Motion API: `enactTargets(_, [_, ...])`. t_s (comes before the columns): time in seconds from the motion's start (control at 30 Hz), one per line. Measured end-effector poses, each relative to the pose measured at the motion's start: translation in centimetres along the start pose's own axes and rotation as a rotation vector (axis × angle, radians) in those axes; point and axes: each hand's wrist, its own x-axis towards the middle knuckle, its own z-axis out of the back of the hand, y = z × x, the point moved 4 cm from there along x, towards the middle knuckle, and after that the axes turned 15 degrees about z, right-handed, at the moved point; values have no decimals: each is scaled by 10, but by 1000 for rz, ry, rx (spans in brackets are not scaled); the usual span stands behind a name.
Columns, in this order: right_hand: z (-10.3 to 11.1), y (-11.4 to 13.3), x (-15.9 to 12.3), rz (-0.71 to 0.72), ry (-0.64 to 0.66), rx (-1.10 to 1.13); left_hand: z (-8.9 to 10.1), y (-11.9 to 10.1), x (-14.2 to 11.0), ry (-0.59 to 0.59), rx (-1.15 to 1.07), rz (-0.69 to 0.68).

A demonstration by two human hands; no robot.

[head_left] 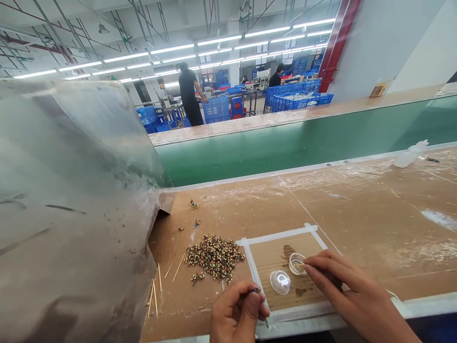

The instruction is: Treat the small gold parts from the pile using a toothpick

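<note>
My left hand [237, 309] is closed in a pinch on a tiny dark piece near the table's front edge. My right hand [352, 293] pinches a thin stick whose tip reaches into a small clear cup [296, 263]. A second small clear dome-shaped cup [280, 282] lies between my hands. Both cups sit inside a square outlined with white tape [276, 236] on the cardboard-covered table [357, 209]. A heap of small multicoloured pieces [214, 257] lies left of the square, just beyond my left hand.
A large clear plastic sheet [71, 205] rises on the left. Thin wooden sticks [155, 293] lie by it. A green conveyor belt [303, 143] runs behind the table. Crumpled white plastic [409, 156] sits far right. Two people stand among blue crates [216, 108] in the background.
</note>
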Motion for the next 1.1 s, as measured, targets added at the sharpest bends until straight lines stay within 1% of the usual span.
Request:
enactTargets(0.1, [-2,1,3,-16,-24,20,-6,2,6,6,66,-129])
enactTargets(0.2, [-4,2,5,-18,-25,18,-7,4,8,22,71,-165])
enactTargets(0.27, [-4,2,5,-29,-7,16,-5,4,8,19,64,-163])
enactTargets(0.43, [-3,3,3,-24,-3,10,2,5,5,-28,6,-82])
enactTargets(0.6, [0,5,0,-30,24,35,1,8,3,-47,-60,-45])
enactTargets(0.67, [3,10,-3,-82,-26,13,-1,8,2,-62,-67,-36])
enactTargets(0.73, [4,19,-8,-205,-160,-1,-2,8,1,-73,-66,-29])
enactTargets(0.77, [2,27,-11,-280,-244,37,-2,8,0,-71,-63,-27])
enactTargets(0.83, [-12,45,-17,-416,-384,228,-3,7,0,-49,-55,-20])
enactTargets(0.87, [-23,55,-18,-457,-418,372,-2,6,0,-33,-47,-14])
enactTargets(0.93, [-48,75,-18,-487,-439,619,0,5,-1,-13,-1,-11])
enactTargets(0.97, [-58,83,-17,-475,-440,690,1,4,-1,-8,33,-18])
enactTargets(1.03, [-73,92,-15,-427,-444,708,4,2,-2,-3,95,-44])
enactTargets(1.1, [-80,94,-13,-372,-444,626,6,0,-3,0,125,-69])
